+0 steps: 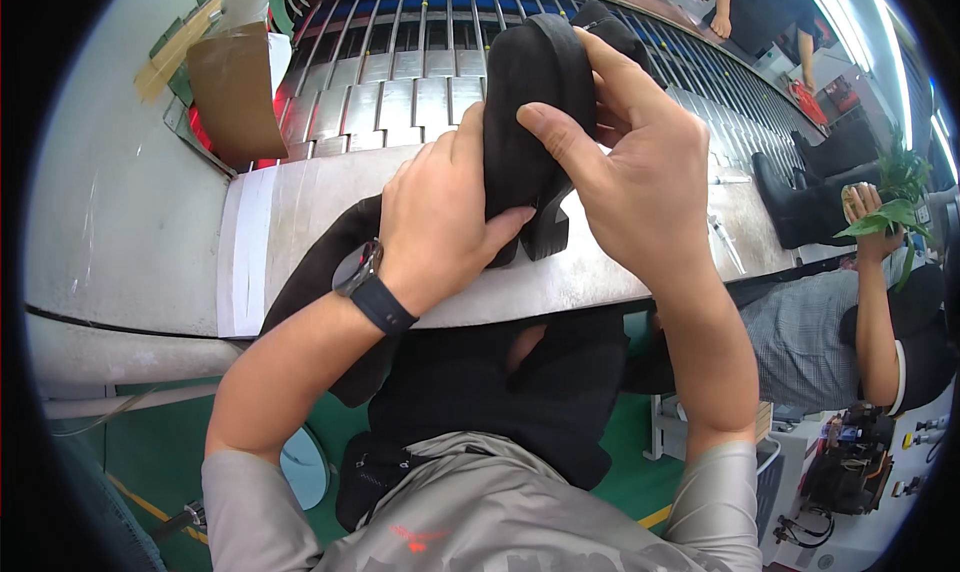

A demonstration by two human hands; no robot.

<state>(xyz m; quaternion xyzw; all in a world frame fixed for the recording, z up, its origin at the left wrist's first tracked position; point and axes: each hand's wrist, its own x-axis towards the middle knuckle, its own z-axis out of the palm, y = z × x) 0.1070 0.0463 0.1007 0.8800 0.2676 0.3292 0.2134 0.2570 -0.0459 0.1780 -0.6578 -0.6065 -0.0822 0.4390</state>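
Note:
A black boot [530,102] is held over the light work surface, its toe end pointing away from me and its blocky heel [546,234] nearer to me. My left hand [445,207] is wrapped round the boot's left side, with the thumb lying across it near the heel. On the other side, my right hand [640,152] grips the edge of the boot by the toe, its thumb pressed on the dark upper. The long soft shaft [335,262] drapes down to the left, partly behind my left forearm. Behind my right fingers a second dark piece [608,30] shows only in part.
A conveyor with metal slats and rollers [390,97] runs beyond the work surface [560,292]. Brown cardboard [235,97] stands at the left. More black boots [785,197] lie at the right, near a co-worker's hand [868,217]. Another person [760,12] stands across the conveyor.

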